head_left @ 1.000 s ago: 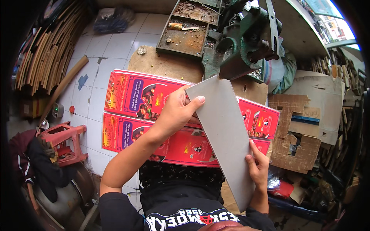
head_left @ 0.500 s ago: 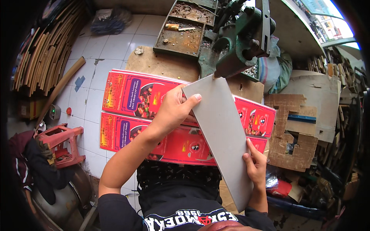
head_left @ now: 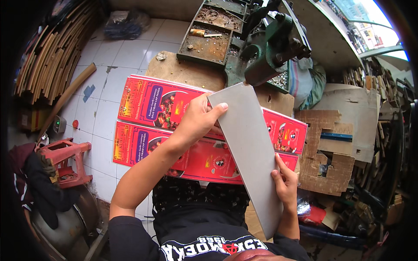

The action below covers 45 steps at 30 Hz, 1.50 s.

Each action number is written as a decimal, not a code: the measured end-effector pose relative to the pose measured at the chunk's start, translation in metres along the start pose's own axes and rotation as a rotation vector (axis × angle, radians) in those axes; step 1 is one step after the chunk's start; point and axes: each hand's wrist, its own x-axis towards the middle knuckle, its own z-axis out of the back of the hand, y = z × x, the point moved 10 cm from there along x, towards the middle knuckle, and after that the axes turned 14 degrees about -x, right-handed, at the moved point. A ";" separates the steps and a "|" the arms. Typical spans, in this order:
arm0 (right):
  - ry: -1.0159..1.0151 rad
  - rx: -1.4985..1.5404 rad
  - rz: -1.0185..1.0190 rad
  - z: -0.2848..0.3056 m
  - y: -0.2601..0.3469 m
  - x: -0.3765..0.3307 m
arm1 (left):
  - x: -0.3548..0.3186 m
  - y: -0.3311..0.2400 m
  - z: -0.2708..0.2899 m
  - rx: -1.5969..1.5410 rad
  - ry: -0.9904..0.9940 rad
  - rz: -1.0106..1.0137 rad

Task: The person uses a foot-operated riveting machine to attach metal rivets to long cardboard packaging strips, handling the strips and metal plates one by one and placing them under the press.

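Observation:
A long flat grey panel (head_left: 248, 148) slants across the middle, its far end right at the nose of a dark green press machine (head_left: 265, 58). My left hand (head_left: 199, 117) is closed on the panel's left edge near that end, thumb on top and fingers partly hidden beneath. Lower down, my right hand (head_left: 285, 180) grips the right edge, thumb on top and the other fingers mostly out of sight. Under the panel lie two stacks of red printed sheets, a farther stack (head_left: 150, 102) and a nearer stack (head_left: 139, 145), on a wooden board (head_left: 183, 71).
A compartmented metal tray (head_left: 207, 41) with small bits stands left of the machine. Cut cardboard (head_left: 331, 172) lies to the right. At the left are a red plastic stool (head_left: 69, 158), a leaning cardboard strip (head_left: 67, 98) and stacked brown strips (head_left: 52, 56).
The machine's long lever has swung to a different angle. Both hands keep their hold on the panel, whose far end stays at the machine's nose. The whole view has shifted slightly.

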 end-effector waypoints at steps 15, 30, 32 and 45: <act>-0.004 0.001 0.022 -0.003 -0.001 -0.001 | -0.003 -0.004 0.001 -0.005 -0.019 -0.021; -0.054 -0.038 0.244 0.018 0.041 0.089 | -0.114 -0.011 0.058 -0.151 -0.298 -0.190; -0.299 -0.163 0.377 0.042 0.055 0.135 | -0.113 -0.007 0.057 -0.182 -0.314 -0.203; -0.403 -0.779 0.041 0.033 0.085 0.293 | -0.116 0.002 0.073 -0.228 -0.354 -0.195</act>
